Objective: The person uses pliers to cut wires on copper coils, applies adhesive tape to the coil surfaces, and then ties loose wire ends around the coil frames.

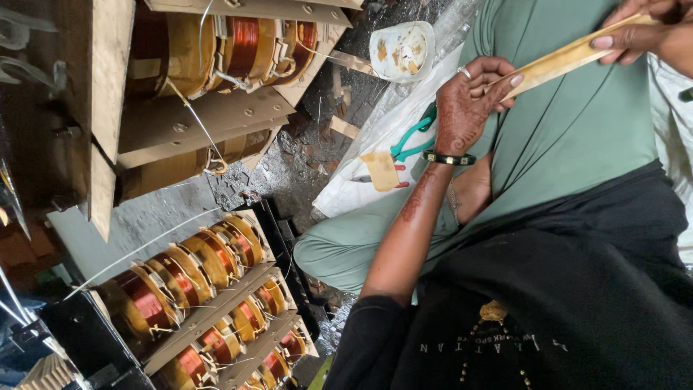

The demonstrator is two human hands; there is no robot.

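Left hand (469, 101) and right hand (646, 32) pinching yellow paper strip (570, 56) taut | strip unfitted | copper coils (195, 267) nearby

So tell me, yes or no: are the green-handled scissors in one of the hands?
No: the green-handled scissors lie on the white sheet, while left hand and right hand both grip the long yellow paper strip.
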